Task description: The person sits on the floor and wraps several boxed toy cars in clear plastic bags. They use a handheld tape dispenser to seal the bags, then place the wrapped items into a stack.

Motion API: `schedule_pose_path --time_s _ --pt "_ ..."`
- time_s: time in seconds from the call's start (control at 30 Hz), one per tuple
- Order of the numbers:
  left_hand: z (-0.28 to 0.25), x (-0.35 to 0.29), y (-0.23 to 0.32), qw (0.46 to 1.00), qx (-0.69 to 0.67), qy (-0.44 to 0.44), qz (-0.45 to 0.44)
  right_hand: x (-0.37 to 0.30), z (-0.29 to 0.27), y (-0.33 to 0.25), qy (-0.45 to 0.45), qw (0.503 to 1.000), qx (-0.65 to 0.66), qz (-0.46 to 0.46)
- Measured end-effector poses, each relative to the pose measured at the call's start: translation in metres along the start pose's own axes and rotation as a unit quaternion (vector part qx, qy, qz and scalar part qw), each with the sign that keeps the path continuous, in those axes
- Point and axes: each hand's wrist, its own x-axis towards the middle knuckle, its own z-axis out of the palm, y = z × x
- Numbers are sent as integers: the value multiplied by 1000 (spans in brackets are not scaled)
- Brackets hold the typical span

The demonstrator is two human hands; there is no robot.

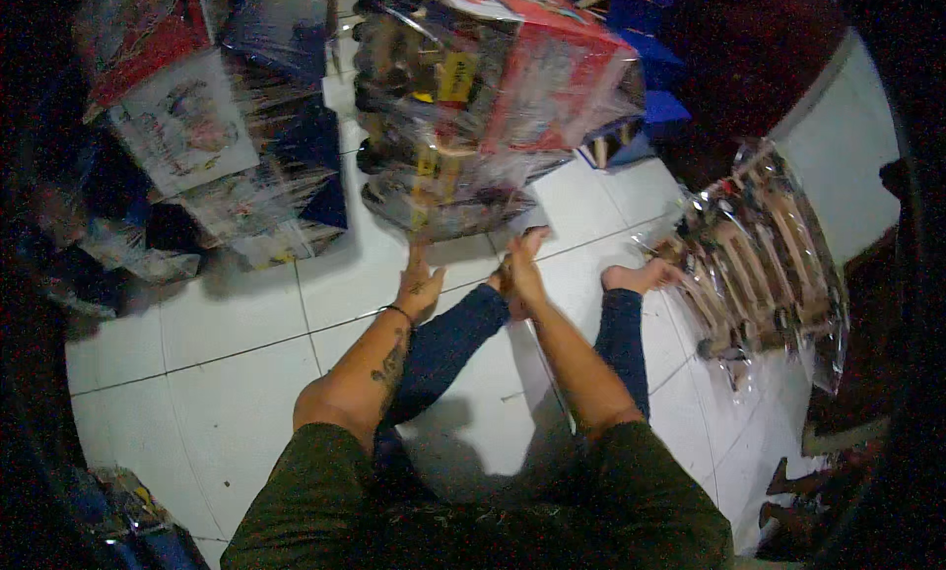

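In front of me stands a tall bundle wrapped in clear plastic film (443,166), with a red and white printed side and dark rounded pieces showing at its left. My left hand (420,286) is at its lower front edge, fingers stretched toward it; whether they touch or only come close, I cannot tell. Beside my left foot, my right hand (523,268) reaches toward the bundle's lower right corner. Its fingers look extended, partly blurred against the foot, and no held object shows. Both forearms reach forward over my legs.
Another film-wrapped stack (187,127) stands at the left. On the right, a wrapped bundle of brown slatted pieces (759,265) leans close to my right foot (636,275). Blue items (641,67) are piled behind. White floor tiles (227,373) lie underneath; a wrapped blue item (138,521) sits lower left.
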Motion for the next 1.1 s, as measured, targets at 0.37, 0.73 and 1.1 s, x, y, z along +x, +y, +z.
schedule_pose_path --time_s 0.37,0.73,1.1 --pt "-11 -102 57 945 273 -179 -37 -232 -16 85 -371 827 -396 -148" --pt "-159 -190 39 912 212 -343 -76 -294 -87 92 -187 833 -465 -233" --pt "-181 -269 -48 914 -283 -140 -254 -273 -55 106 -224 775 -558 -194"
